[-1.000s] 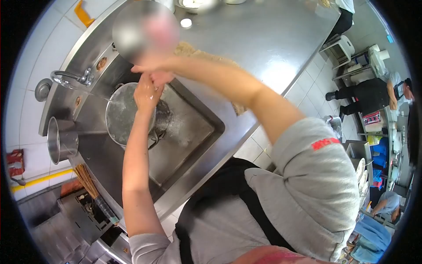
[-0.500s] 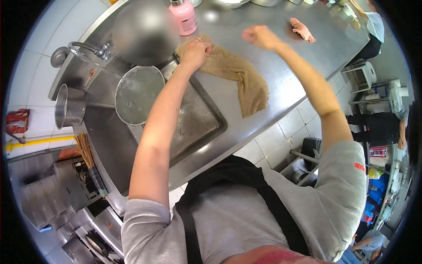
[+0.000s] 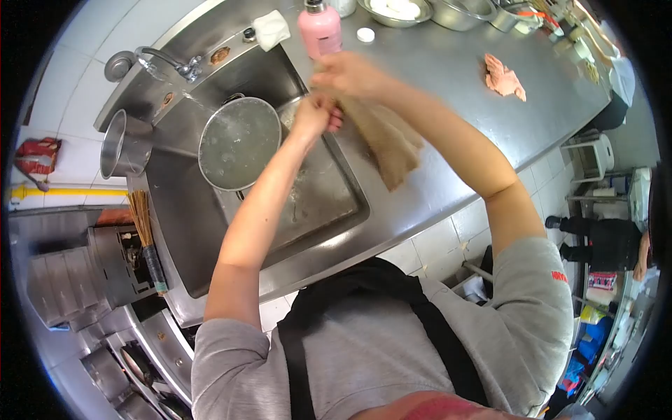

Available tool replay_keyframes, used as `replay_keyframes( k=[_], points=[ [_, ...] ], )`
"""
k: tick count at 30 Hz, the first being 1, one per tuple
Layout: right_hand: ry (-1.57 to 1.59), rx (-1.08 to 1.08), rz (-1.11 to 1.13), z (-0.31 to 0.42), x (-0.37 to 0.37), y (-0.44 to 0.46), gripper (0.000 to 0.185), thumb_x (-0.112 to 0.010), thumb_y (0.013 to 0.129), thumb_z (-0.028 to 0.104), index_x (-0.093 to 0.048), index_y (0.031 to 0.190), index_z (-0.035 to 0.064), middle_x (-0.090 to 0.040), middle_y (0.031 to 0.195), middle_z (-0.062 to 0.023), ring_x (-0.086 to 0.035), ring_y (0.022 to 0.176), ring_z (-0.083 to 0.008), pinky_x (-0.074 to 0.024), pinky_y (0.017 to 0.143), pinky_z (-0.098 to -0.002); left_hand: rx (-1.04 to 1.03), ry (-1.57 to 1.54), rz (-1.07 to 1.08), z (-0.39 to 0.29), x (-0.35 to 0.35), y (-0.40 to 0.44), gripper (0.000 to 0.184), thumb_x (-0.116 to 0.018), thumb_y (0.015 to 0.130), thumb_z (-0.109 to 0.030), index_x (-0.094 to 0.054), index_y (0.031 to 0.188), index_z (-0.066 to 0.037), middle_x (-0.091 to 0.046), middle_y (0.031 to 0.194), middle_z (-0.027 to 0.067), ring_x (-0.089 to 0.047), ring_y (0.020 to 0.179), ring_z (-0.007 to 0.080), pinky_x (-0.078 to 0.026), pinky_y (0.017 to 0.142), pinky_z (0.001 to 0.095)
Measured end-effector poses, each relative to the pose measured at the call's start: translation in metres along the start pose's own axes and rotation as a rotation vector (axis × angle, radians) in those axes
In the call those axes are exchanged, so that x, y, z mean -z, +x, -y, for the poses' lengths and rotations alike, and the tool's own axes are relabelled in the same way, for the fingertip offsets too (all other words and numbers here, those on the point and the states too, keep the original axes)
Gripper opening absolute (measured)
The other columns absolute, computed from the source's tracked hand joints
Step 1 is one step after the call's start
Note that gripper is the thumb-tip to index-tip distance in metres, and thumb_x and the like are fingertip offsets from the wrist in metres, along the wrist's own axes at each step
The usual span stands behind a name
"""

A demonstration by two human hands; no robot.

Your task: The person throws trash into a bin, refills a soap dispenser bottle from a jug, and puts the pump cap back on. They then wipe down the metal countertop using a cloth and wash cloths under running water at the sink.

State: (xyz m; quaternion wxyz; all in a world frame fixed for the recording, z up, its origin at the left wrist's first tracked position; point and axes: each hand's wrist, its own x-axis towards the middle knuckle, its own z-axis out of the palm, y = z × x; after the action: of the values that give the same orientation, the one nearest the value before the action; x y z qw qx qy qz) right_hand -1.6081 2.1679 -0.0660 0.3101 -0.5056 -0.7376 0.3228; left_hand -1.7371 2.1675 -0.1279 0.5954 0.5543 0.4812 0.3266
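A brown towel (image 3: 392, 143) stretches from my hands down over the steel counter, its lower end hanging toward the front edge. My right hand (image 3: 350, 75), smeared by motion, is closed around its upper end. Just below, over the sink's edge, my left hand (image 3: 317, 117) has curled fingers against the same towel; the exact grip is partly hidden. Left of my hands, a large round pot (image 3: 240, 143) filled with cloudy water stands in the sink (image 3: 329, 224). Close behind my right hand is a pink bottle (image 3: 320, 31) with a dark cap.
A faucet (image 3: 183, 68) rises behind the sink, with a metal pot (image 3: 126, 143) and a bamboo brush (image 3: 145, 238) along its left side. A pink cloth (image 3: 502, 77), a white cap (image 3: 365, 34) and bowls (image 3: 462, 12) are on the counter. Other people are at the right.
My right hand has come left to the towel's upper end, near my left hand. The towel's upper part is lifted and its lower part hangs narrower. The view has shifted slightly.
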Motion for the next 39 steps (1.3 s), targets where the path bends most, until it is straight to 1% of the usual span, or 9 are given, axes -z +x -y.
replay_keyframes(
  k=[2,4,8,11,13,21,24,27,39],
  points=[
    [-0.018,0.028,0.055,0.020,-0.008,0.017,0.023,-0.055,0.078,0.023,-0.056,0.087,0.0025,-0.057,0.072,-0.0062,-0.052,0.067,-0.0143,-0.0415,0.062,-0.0311,0.071,-0.136,0.048,-0.004,0.001,-0.002,0.024,-0.046,0.086,-0.018,-0.045,0.105,-0.003,-0.055,0.094,0.0093,-0.057,0.079,0.0162,-0.050,0.062,0.0303],
    [0.051,0.289,0.037,0.029,-0.006,0.041,0.023,-0.056,0.071,0.021,-0.059,0.090,0.0073,-0.060,0.080,-0.0125,-0.058,0.077,-0.0273,-0.0434,0.068,-0.0366,-0.045,-0.834,0.279,-0.012,0.019,0.014,0.037,-0.044,0.086,-0.026,-0.042,0.114,-0.003,-0.050,0.111,0.0113,-0.050,0.100,0.0226,-0.046,0.081,0.0387],
    [-0.859,0.231,-0.381,0.034,0.051,0.096,0.033,-0.059,0.065,0.014,-0.050,0.097,0.0089,-0.054,0.095,-0.0106,-0.050,0.097,-0.0260,-0.0430,0.074,-0.0433,-0.104,-1.191,0.348,-0.047,0.067,0.040,0.040,-0.040,0.085,-0.032,-0.044,0.112,-0.002,-0.048,0.114,0.0155,-0.047,0.104,0.0301,-0.038,0.089,0.0451],
    [-0.930,0.308,-0.368,0.003,0.052,0.121,0.034,-0.048,0.070,0.023,-0.057,0.097,0.0044,-0.052,0.106,-0.0181,-0.050,0.097,-0.0320,-0.0412,0.079,-0.0391,-0.198,-1.227,0.205,-0.072,0.086,0.062,0.034,-0.043,0.083,-0.028,-0.049,0.107,-0.005,-0.053,0.108,0.0126,-0.051,0.098,0.0296,-0.042,0.084,0.0425],
    [-0.928,0.226,-0.359,-0.010,0.042,0.130,0.037,-0.059,0.066,0.013,-0.046,0.101,0.0086,-0.049,0.104,-0.0087,-0.043,0.107,-0.0255,-0.0416,0.075,-0.0461,-0.248,-1.235,0.106,-0.083,0.093,0.083,0.031,-0.041,0.083,-0.027,-0.051,0.103,-0.005,-0.054,0.105,0.0127,-0.051,0.096,0.0309,-0.042,0.083,0.0431],
    [-1.050,-0.012,-0.019,0.023,0.060,0.127,0.050,-0.054,0.068,0.007,-0.038,0.115,0.0104,-0.044,0.115,-0.0086,-0.033,0.118,-0.0271,-0.0325,0.087,-0.0519,-0.305,-1.213,0.177,-0.108,0.111,0.117,0.034,-0.038,0.081,-0.029,-0.053,0.096,-0.004,-0.053,0.102,0.0149,-0.049,0.095,0.0320,-0.039,0.084,0.0471],
    [-1.064,0.051,-0.280,0.002,0.035,0.122,0.049,-0.053,0.069,0.008,-0.038,0.115,0.0108,-0.042,0.117,-0.0080,-0.036,0.115,-0.0280,-0.0319,0.087,-0.0535,-0.276,-1.150,0.134,-0.108,0.115,0.115,0.034,-0.037,0.082,-0.029,-0.053,0.098,-0.004,-0.053,0.103,0.0149,-0.049,0.095,0.0317,-0.039,0.084,0.0474],
    [-1.075,0.004,-0.082,0.006,0.052,0.130,0.047,-0.053,0.070,0.011,-0.038,0.115,0.0114,-0.041,0.117,-0.0086,-0.035,0.114,-0.0290,-0.0308,0.086,-0.0561,-0.214,-1.118,0.068,-0.107,0.112,0.105,0.032,-0.038,0.081,-0.030,-0.053,0.095,-0.005,-0.054,0.098,0.0129,-0.051,0.089,0.0297,-0.042,0.080,0.0449],
    [-1.039,-0.127,-0.110,0.009,0.038,0.127,0.052,-0.051,0.071,0.009,-0.036,0.120,0.0160,-0.033,0.129,-0.0084,-0.031,0.118,-0.0378,-0.0224,0.090,-0.0622,-0.252,-1.215,0.023,-0.079,0.146,0.105,0.033,-0.036,0.082,-0.028,-0.051,0.097,-0.002,-0.052,0.101,0.0154,-0.048,0.093,0.0313,-0.039,0.085,0.0467]
  ],
)
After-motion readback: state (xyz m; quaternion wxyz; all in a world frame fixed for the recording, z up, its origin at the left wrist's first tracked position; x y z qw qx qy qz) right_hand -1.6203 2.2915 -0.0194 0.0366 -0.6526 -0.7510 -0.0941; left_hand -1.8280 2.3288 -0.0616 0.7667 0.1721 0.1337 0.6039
